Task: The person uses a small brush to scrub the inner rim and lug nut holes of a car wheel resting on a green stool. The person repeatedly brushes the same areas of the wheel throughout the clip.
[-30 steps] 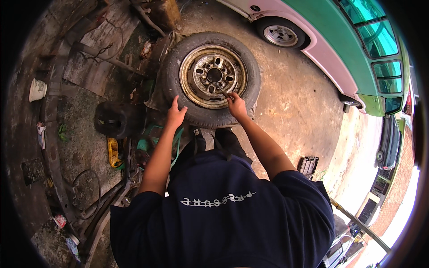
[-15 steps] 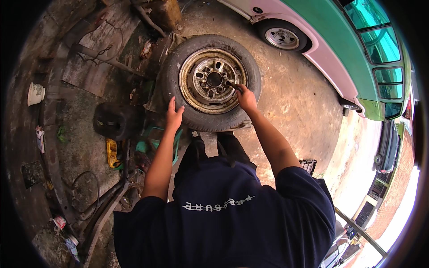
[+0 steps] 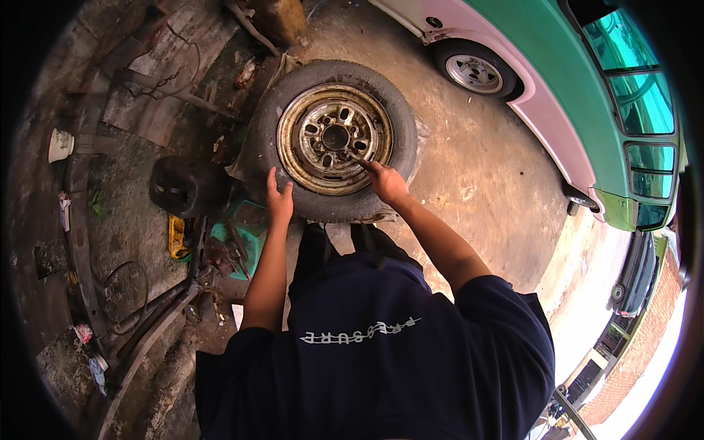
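A wheel lies flat in front of me: a black tyre [image 3: 265,132] on a worn, dirty, cream-coloured steel rim [image 3: 381,117] with a round centre hole and several smaller holes. In my right hand [image 3: 389,183] is a short, thin dark tool [image 3: 357,158] whose exact kind I cannot make out. Its tip points to the rim's disc, right of and nearer than the centre hole. My left hand [image 3: 279,199] is at the tyre's near left edge, thumb and fingers apart, holding nothing. Whether it touches the rubber I cannot tell.
Left of the wheel stand a black plastic container [image 3: 183,187], a yellow object [image 3: 177,236] and a green plastic stool [image 3: 248,253]. Metal bars [image 3: 158,337] and scrap line the left side. A green and pink van [image 3: 543,121] is parked at the right on the concrete floor [image 3: 477,176].
My right hand has moved the tool nearer to me across the rim's disc. The whole view has shifted slightly, and my left hand stays by the tyre's near left edge.
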